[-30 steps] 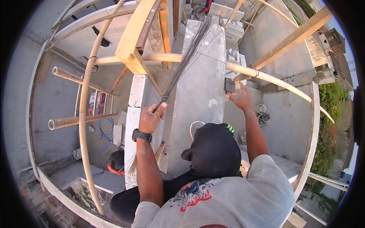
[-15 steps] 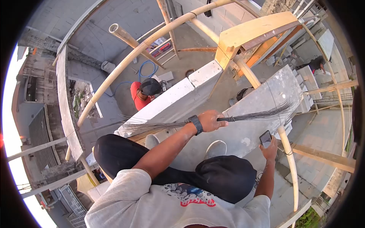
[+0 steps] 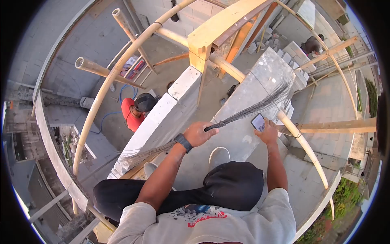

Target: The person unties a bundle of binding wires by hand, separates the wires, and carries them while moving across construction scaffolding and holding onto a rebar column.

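My left hand (image 3: 198, 134), with a dark watch (image 3: 183, 143) on its wrist, is closed around the middle of a bundle of thin binding wire (image 3: 254, 109). The loose wire ends fan out on both sides, over the block wall on the left and over a grey board (image 3: 264, 77) on the right. In my right hand (image 3: 268, 132) is a smartphone (image 3: 258, 122), held upright with its lit screen towards me; what it displays is too small to read. The phone is just below the wire bundle.
A light block wall (image 3: 152, 128) runs diagonally in front of my knees. Bamboo poles (image 3: 106, 87) and a wooden beam (image 3: 337, 126) surround me. Below, a person in a red shirt (image 3: 131, 117) crouches beside the wall. Another person (image 3: 313, 44) is at the far right, near stacked blocks (image 3: 295, 55).
My right hand has brought the phone up and left, closer to the wire bundle, and its screen is now bright. The camera view has shifted; my left hand keeps its grip.
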Tool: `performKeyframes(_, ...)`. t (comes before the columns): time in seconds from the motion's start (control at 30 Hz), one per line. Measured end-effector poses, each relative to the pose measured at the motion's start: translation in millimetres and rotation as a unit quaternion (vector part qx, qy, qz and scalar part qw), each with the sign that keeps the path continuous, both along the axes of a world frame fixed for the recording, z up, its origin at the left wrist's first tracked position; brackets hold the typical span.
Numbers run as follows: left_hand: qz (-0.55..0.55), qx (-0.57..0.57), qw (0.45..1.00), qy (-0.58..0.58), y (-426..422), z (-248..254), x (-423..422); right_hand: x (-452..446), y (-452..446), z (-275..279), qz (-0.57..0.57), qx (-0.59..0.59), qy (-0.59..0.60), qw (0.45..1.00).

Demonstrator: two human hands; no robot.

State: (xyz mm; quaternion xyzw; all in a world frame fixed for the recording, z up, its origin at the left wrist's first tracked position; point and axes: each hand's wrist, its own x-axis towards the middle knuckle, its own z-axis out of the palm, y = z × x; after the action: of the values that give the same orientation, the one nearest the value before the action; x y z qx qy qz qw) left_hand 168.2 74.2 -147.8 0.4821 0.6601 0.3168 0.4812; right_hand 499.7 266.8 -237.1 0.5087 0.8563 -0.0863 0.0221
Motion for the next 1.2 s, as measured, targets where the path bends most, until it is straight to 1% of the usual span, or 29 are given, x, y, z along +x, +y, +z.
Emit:
performKeyframes(0.03,-0.027,0.009,1.0,-0.007,0.2,1.1,-1.2,-13.8,-3.6,2.3,-0.022,-0.018,-0.015,0.999)
performKeyframes(0.1,0.005,-0.026,0.999,-0.021,-1.7,3.5,-3.3,-44.0,-9.6,13.0,-0.09,-0.066,-0.05,0.992)
performKeyframes(0.13,-0.004,-0.023,1.0,-0.019,-2.5,5.1,-2.0,-49.9,-9.2,7.2,-0.099,-0.063,-0.048,0.992)
performKeyframes(0.2,0.013,-0.011,1.0,-0.014,-5.7,8.1,-2.7,-63.3,-7.2,-10.7,-0.176,-0.066,-0.05,0.981)
performKeyframes(0.23,0.008,-0.007,1.0,-0.012,-6.8,5.3,-2.9,-68.5,-4.6,-14.5,-0.181,-0.063,-0.047,0.98)
performKeyframes(0.27,0.009,-0.009,1.0,-0.009,-8.4,-0.3,-2.1,-71.8,-2.7,-17.5,-0.212,-0.067,-0.048,0.974)
performKeyframes(0.4,0.011,-0.006,1.0,-0.007,-12.4,-0.9,2.2,-85.6,-0.3,-12.8,-0.293,-0.081,-0.055,0.951)
performKeyframes(0.53,-0.001,-0.027,1.0,-0.014,-12.5,4.2,13.3,-84.6,-0.8,-19.4,-0.301,-0.069,-0.052,0.95)
performKeyframes(0.6,-0.036,-0.026,0.999,-0.022,-12.2,-2.5,20.4,-76.0,-3.1,-26.6,-0.27,-0.036,-0.08,0.959)
performKeyframes(0.63,-0.047,-0.037,0.998,-0.03,-14.0,-4.1,25.3,-70.8,-8.2,-26.7,-0.279,-0.046,-0.09,0.955)
performKeyframes(0.7,-0.051,0.012,0.999,-0.007,-12.6,-6.2,32.1,-63.5,-10.2,-28.2,-0.281,-0.043,-0.026,0.958)
performKeyframes(0.73,-0.059,0.007,0.998,-0.012,-12.2,-6.3,34.5,-46.5,-5.1,-48.5,-0.289,-0.047,-0.031,0.956)
performKeyframes(0.77,-0.067,0.001,0.998,-0.01,-11.5,-5.2,34.8,-21.3,1.9,-85.7,-0.281,-0.044,0.019,0.959)
performKeyframes(0.8,-0.072,-0.002,0.997,-0.006,-10.4,-3.8,34.9,-18.7,-0.1,-84.1,-0.269,-0.04,0.072,0.96)
performKeyframes(0.83,-0.072,-0.006,0.997,-0.013,-10.0,-1.7,35.3,-10.8,-6.7,-80.0,-0.304,-0.039,0.123,0.944)
performKeyframes(0.87,-0.074,-0.007,0.997,-0.015,-9.7,-3.3,35.5,-3.6,-14.1,-75.9,-0.306,-0.039,0.121,0.944)
performKeyframes(0.93,-0.076,0.016,0.997,-0.004,-8.2,-7.4,36.5,0.3,-32.0,-57.4,-0.37,-0.109,0.252,0.888)
performKeyframes(1.07,-0.08,0.043,0.996,0.011,-3.2,-6.8,42.3,1.8,-54.2,-56.1,-0.36,-0.084,0.231,0.9)
performKeyframes(1.13,-0.073,0.053,0.996,0.004,-1.8,-6.9,47.4,2.0,-56.1,-63.3,-0.363,-0.09,0.269,0.888)
performKeyframes(1.2,-0.082,0.036,0.996,0.003,0.4,-3.0,50.3,1.5,-55.0,-66.6,-0.36,-0.078,0.253,0.895)
